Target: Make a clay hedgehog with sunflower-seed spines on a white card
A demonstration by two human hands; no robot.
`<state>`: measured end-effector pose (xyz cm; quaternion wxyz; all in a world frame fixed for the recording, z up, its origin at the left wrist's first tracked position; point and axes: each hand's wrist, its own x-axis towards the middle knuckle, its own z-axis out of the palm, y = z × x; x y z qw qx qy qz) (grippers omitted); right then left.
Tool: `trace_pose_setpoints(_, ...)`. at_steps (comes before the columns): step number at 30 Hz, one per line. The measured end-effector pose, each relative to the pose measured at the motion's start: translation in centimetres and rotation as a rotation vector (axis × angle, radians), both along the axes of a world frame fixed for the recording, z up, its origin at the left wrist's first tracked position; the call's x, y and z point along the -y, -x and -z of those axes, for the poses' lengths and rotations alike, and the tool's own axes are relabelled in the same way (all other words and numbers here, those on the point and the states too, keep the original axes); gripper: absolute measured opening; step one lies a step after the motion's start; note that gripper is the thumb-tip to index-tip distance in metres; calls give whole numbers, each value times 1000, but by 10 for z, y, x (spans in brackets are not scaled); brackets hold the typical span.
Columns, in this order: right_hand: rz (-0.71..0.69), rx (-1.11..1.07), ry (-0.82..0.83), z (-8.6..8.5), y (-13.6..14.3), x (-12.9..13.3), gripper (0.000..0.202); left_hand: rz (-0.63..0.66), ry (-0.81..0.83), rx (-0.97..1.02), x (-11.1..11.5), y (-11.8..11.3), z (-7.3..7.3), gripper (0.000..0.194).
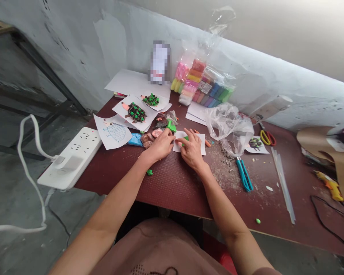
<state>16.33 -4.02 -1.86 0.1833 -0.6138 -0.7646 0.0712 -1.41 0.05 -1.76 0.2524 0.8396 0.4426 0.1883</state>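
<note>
A small white card (201, 142) lies on the dark red table, with a green clay patch (185, 138) and a bit of pink on it. My right hand (191, 149) rests over this card with fingers apart, its fingertips at the green patch. At the card's left edge, my left hand (162, 146) has its fingers bent and pressed together; whatever is between them is hidden. Right behind those fingers is a lump of green modelling clay (171, 126). Packets of brown clay (147, 139) and a blue clay packet (135, 139) lie beside my left hand.
Hedgehog pictures (136, 112) and a hedgehog drawing (114, 131) lie back left, near a power strip (77, 158). Bagged coloured clay (202, 84) leans against the wall. To the right are seed husks, a plastic bag (229, 124), a teal-handled tool (243, 173), scissors (267, 137) and a glue gun (331, 185).
</note>
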Motion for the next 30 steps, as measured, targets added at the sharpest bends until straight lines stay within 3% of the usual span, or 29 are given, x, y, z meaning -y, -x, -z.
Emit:
trace_pose_setpoints(20, 11, -36, -22, 1, -3, 1, 41, 2, -6, -27, 1, 0, -4, 24)
trace_pose_setpoints(30, 8, 134, -78, -6, -4, 9, 33, 11, -53, -21, 1, 0, 1, 20)
